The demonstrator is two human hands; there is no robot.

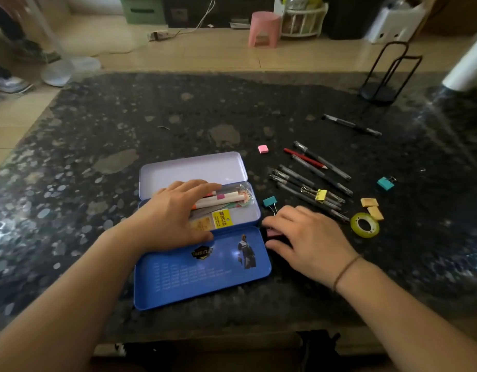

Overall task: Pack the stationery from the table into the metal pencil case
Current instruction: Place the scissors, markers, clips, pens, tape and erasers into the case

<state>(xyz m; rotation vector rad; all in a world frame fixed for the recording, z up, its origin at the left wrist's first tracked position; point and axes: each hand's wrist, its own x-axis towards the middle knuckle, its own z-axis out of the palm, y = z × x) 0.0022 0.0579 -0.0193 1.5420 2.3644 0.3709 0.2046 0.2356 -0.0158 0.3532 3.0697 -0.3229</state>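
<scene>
my left hand (175, 213) lies flat and open over the tray of the open metal pencil case (200, 232). my right hand (307, 237) curls onto a small pink thing (272, 232) just right of the case, grip half hidden. the pens (309, 183) lie beyond it, long axes slanting away, so right's nearer.

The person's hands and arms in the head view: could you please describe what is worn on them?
Both forearms are bare, with no sleeves in view. The right hand has a thin brown cord bracelet around its wrist. The left hand shows no bracelet, watch or ring. No gloves on either hand.
</scene>
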